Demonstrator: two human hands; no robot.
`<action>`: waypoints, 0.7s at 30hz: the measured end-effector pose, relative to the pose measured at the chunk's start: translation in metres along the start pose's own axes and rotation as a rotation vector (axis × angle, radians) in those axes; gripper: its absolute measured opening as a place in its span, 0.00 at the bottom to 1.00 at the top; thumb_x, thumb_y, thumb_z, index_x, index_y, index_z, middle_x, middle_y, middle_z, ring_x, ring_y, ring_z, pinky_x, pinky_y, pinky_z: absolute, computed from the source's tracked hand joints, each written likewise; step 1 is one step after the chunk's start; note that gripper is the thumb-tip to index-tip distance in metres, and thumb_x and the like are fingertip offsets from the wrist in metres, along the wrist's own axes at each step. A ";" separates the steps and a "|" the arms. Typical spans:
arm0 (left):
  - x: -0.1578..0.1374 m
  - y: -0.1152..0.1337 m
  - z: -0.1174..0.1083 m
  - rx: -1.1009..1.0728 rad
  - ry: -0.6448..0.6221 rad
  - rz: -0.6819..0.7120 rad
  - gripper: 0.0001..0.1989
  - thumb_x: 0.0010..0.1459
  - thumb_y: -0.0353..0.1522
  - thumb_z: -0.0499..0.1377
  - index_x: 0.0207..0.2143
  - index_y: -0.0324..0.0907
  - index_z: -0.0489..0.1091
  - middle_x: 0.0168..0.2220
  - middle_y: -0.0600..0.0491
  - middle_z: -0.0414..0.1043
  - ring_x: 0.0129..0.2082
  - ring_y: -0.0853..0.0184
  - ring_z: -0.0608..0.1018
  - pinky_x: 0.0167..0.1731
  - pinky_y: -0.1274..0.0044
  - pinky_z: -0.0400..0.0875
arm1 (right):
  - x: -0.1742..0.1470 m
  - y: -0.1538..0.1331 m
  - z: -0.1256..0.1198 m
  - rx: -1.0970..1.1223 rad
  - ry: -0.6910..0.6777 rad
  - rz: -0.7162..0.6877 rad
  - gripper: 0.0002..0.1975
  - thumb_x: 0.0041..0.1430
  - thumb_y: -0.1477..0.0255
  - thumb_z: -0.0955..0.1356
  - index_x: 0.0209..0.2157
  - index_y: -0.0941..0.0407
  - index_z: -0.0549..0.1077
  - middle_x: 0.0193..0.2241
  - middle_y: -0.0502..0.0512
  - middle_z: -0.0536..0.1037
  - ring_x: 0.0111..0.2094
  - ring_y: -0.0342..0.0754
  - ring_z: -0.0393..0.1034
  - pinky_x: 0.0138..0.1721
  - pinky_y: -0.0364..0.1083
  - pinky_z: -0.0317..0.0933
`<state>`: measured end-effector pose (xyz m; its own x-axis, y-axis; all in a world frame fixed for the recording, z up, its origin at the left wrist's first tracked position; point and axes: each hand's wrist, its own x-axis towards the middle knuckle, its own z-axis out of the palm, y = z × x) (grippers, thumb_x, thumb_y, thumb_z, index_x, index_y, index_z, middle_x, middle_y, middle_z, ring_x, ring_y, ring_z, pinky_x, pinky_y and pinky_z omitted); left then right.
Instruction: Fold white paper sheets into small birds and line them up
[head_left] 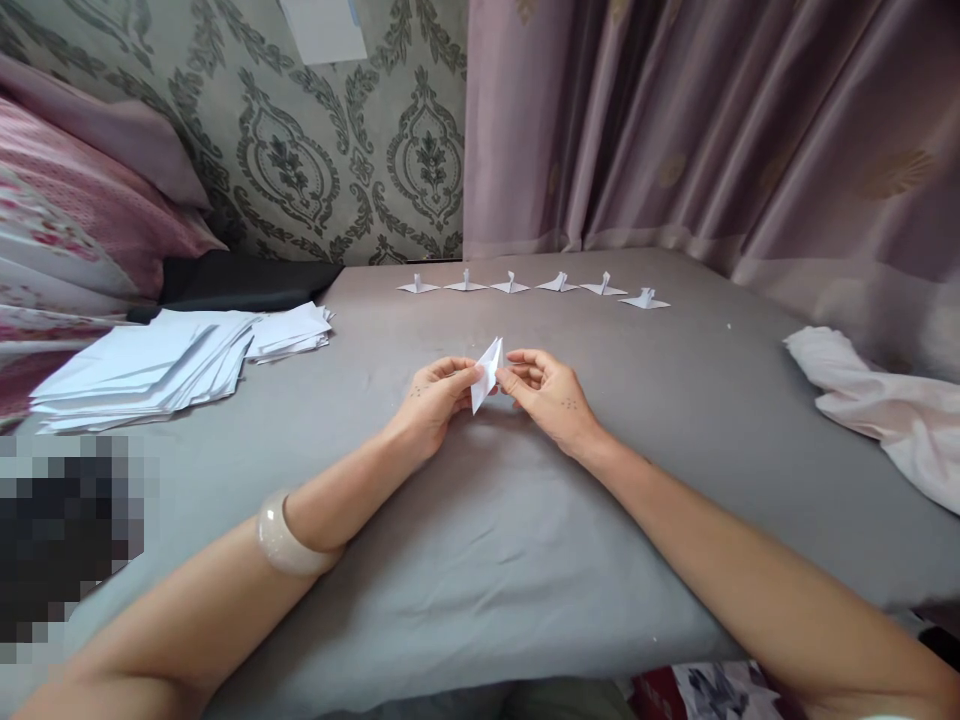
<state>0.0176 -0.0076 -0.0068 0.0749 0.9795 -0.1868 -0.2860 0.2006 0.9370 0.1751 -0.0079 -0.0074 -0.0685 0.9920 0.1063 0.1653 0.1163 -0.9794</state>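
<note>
Between my hands, above the grey cloth, is a small folded white paper (487,378), pointed at top and bottom. My left hand (442,395) pinches it from the left, thumb on the near face and fingers mostly behind. At the paper's right edge, my right hand (544,390) grips it with the thumb and curled fingers, while the index finger is raised off it. Part of the right hand's hold is hidden by the paper. Beyond the hands stand several folded white paper cranes (511,284) in a row.
Grey cloth (480,560) covers the work surface. Stacks of white paper sheets (142,365) and smaller sheets (292,330) lie left, before a black flat item (247,285). Pale crumpled fabric (862,400) lies right. A purple curtain (637,130) hangs behind. A blurred patch covers the lower left.
</note>
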 end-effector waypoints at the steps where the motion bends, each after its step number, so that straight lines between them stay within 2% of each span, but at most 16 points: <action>1: 0.000 -0.001 0.001 -0.015 -0.005 -0.010 0.11 0.45 0.33 0.68 0.29 0.38 0.70 0.27 0.52 0.74 0.29 0.69 0.77 0.34 0.77 0.69 | -0.001 -0.001 0.001 0.032 -0.010 0.022 0.19 0.51 0.64 0.71 0.43 0.58 0.69 0.36 0.58 0.78 0.35 0.47 0.75 0.38 0.48 0.69; 7: -0.003 -0.002 0.004 -0.056 0.029 -0.031 0.10 0.44 0.31 0.68 0.28 0.37 0.71 0.26 0.54 0.72 0.25 0.73 0.74 0.30 0.79 0.67 | -0.001 -0.001 0.005 0.037 0.061 0.055 0.21 0.48 0.63 0.72 0.42 0.58 0.70 0.38 0.58 0.77 0.38 0.48 0.73 0.36 0.46 0.68; 13: -0.006 0.003 0.006 -0.015 0.047 -0.093 0.09 0.43 0.30 0.67 0.27 0.35 0.73 0.29 0.49 0.73 0.29 0.70 0.74 0.33 0.79 0.66 | 0.001 0.000 0.003 0.130 0.007 0.113 0.18 0.49 0.65 0.72 0.42 0.57 0.69 0.30 0.52 0.78 0.31 0.44 0.72 0.30 0.44 0.64; 15: -0.006 0.004 0.005 0.112 0.062 -0.100 0.09 0.45 0.32 0.66 0.27 0.35 0.74 0.30 0.48 0.74 0.28 0.70 0.73 0.32 0.79 0.65 | 0.002 0.001 0.001 0.119 0.004 0.123 0.18 0.48 0.66 0.72 0.40 0.57 0.68 0.26 0.50 0.77 0.28 0.43 0.71 0.29 0.43 0.63; 18: -0.006 0.005 0.001 0.443 0.066 -0.082 0.09 0.49 0.36 0.62 0.27 0.37 0.75 0.24 0.52 0.71 0.23 0.71 0.69 0.25 0.78 0.60 | 0.003 0.004 -0.003 0.021 -0.010 0.148 0.16 0.47 0.66 0.72 0.37 0.56 0.67 0.22 0.47 0.76 0.25 0.43 0.69 0.28 0.43 0.62; 21: -0.003 0.003 -0.004 0.762 0.033 0.064 0.10 0.50 0.36 0.59 0.24 0.39 0.74 0.23 0.53 0.68 0.23 0.69 0.68 0.24 0.78 0.58 | 0.005 0.008 -0.005 -0.162 -0.058 0.137 0.12 0.48 0.66 0.71 0.34 0.55 0.68 0.22 0.47 0.75 0.23 0.43 0.68 0.28 0.44 0.61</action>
<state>0.0126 -0.0095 -0.0046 0.0488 0.9912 -0.1232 0.4500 0.0883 0.8886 0.1812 -0.0021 -0.0133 -0.0903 0.9951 -0.0402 0.3321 -0.0080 -0.9432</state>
